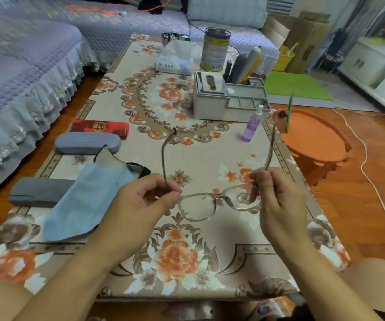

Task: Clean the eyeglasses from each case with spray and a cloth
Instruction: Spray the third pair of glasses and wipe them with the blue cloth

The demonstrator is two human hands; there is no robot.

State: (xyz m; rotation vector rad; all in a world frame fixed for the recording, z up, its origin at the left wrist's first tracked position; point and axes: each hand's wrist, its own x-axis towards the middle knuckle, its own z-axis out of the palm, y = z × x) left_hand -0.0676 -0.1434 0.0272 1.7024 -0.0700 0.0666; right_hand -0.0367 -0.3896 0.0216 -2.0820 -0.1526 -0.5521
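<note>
We look down on a long worktop under a floral cover, with a sofa along its left side and an orange stool at its right edge.

On the worktop's left lie 3 closed cases: a red case farthest, a blue-grey case just before it, and a dark grey case nearest us. A blue cloth lies spread beside the dark grey case, partly covering a dark pouch. A purple spray bottle stands upright near the right edge, in front of a grey organiser.

The glasses are clear-framed and held above the worktop, arms open and pointing away from us. Our left hand pinches the left arm near its hinge with thumb and fingers closed on it. Our right hand grips the right arm the same way, fingers clamped at the hinge end.

We judge this the inspecting step before spraying. To do it well, we should hold by the frame only, keep fingertips off the lenses, then free 1 hand for the bottle and mist each lens lightly before taking up the cloth.
</note>
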